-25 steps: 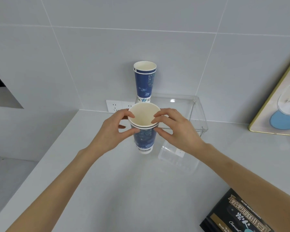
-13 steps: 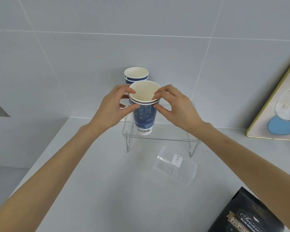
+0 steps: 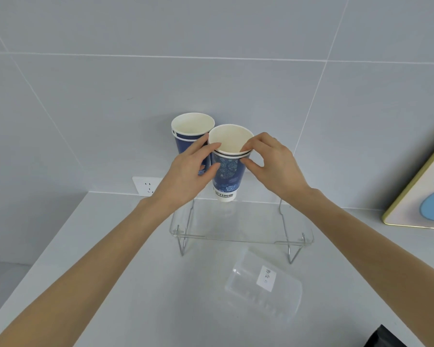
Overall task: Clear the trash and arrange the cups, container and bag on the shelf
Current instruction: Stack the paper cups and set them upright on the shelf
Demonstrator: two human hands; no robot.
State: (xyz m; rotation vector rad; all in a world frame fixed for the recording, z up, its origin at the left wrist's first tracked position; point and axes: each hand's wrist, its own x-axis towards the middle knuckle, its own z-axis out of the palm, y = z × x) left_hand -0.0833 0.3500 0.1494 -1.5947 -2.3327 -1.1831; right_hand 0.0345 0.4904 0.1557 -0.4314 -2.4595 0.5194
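Observation:
Both hands hold a blue paper cup by its white rim, its base at the back of the clear shelf. My left hand pinches the rim's left side and my right hand pinches the right side. A second blue cup stands upright on the shelf's back left, just behind the held one. A clear plastic container with a white label lies on the counter in front of the shelf. The corner of a black bag shows at the bottom right.
The shelf stands on wire legs on a grey counter against a tiled wall. A white socket sits on the wall at the left. A gold-framed picture leans at the right. The counter's left edge drops off.
The held cup has moved from above the counter up and back to the shelf, beside the standing cup. The view now looks down more on the shelf.

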